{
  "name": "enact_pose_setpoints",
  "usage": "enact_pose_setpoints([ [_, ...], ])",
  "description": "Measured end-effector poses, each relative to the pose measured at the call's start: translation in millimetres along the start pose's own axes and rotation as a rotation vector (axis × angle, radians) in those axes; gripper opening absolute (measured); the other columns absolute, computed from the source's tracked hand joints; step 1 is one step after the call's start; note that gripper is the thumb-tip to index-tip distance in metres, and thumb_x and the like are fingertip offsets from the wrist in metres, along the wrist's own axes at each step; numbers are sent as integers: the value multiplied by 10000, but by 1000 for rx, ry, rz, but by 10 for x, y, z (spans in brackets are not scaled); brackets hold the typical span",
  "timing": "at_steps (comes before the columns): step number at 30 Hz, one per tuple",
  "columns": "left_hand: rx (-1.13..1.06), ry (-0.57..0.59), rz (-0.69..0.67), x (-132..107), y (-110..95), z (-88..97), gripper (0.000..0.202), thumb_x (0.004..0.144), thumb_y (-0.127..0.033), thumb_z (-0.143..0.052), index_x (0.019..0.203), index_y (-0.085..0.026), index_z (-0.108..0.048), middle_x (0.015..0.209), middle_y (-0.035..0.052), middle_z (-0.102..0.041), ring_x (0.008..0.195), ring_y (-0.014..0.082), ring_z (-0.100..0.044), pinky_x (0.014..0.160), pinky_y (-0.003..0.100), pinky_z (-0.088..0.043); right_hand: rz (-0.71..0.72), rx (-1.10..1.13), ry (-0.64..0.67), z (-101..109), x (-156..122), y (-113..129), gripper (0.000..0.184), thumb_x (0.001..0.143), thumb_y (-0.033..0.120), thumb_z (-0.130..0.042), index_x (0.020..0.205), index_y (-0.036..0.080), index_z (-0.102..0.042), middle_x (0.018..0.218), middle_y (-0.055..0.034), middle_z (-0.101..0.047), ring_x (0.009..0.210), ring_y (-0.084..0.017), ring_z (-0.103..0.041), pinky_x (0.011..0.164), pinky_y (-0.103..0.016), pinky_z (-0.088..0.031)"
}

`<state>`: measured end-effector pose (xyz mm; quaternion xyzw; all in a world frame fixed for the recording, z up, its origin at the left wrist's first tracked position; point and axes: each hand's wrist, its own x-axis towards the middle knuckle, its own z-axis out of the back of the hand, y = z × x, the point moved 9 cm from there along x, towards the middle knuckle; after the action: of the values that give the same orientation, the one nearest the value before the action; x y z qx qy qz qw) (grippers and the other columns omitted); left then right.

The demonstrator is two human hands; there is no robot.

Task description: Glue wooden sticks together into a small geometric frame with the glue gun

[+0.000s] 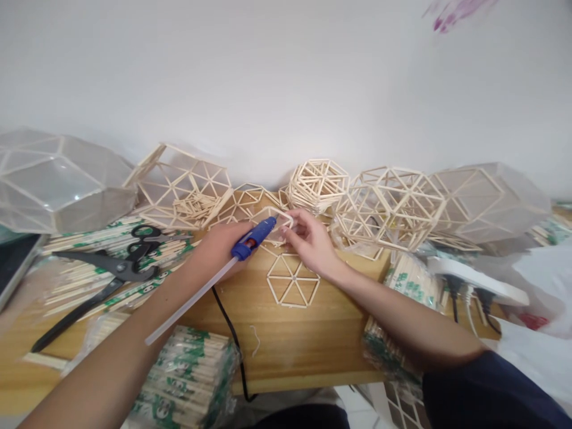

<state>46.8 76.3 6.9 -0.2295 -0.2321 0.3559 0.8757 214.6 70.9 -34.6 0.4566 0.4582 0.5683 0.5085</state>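
My left hand [226, 241] is wrapped round a blue hot glue gun [255, 238], its nozzle pointing up and right. A long translucent glue stick [192, 301] juts from the gun's back end towards me. My right hand [309, 241] pinches a small frame of pale wooden sticks [272, 211], held just above the table close to the nozzle. Where the nozzle meets the sticks is partly hidden by the fingers. Below the hands a flat hexagon of sticks with spokes [294, 279] lies on the wooden table [308, 351].
Bundles of wrapped sticks [187, 369] lie in front at left. Pliers [120, 271] and black scissors [149, 235] rest on loose sticks. Stick-frame domes [391, 202] and a stack of hexagons [319, 182] line the wall. A power strip [478, 280] stands right; a black cord [232, 333] crosses the table.
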Motion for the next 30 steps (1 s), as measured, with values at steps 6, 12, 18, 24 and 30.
enact_pose_setpoints([
  [6, 10, 26, 22, -10, 36, -33, 67, 856, -225, -601, 886, -202, -656, 780, 2, -696, 687, 155, -620, 641, 251, -417, 25, -37, -17, 30, 14, 27, 236, 919, 314, -656, 1140, 243, -610, 831, -5, -675, 724, -188, -675, 626, -318, -571],
  [12, 14, 31, 36, -12, 27, -14, 87, 850, -238, -590, 886, -200, -659, 796, 6, -706, 708, 162, -630, 658, 249, -419, 55, -66, -12, 39, 28, 39, 257, 926, 284, -650, 1177, 234, -630, 828, -10, -695, 741, -193, -681, 645, -321, -559],
  [18, 4, 31, 28, -4, 0, 0, 119, 857, -224, -588, 934, -204, -676, 849, 13, -736, 729, 162, -640, 675, 249, -426, 68, -98, 2, 25, 30, 24, 316, 945, 272, -636, 1256, 218, -645, 845, -16, -713, 749, -190, -692, 677, -326, -551],
  [24, 5, 31, 17, -6, 3, -12, 105, 865, -207, -590, 926, -197, -674, 829, 3, -720, 723, 154, -641, 670, 243, -425, 109, -170, -12, 40, 21, 58, 311, 947, 274, -624, 1248, 204, -660, 831, -22, -706, 729, -192, -668, 673, -330, -531],
  [30, -22, 13, 13, -9, 38, -23, 73, 889, -214, -611, 923, -193, -672, 793, -7, -688, 685, 131, -605, 658, 240, -423, 144, -233, -19, 47, 12, 99, 306, 950, 264, -615, 1247, 209, -668, 856, -31, -711, 746, -197, -661, 678, -327, -517],
])
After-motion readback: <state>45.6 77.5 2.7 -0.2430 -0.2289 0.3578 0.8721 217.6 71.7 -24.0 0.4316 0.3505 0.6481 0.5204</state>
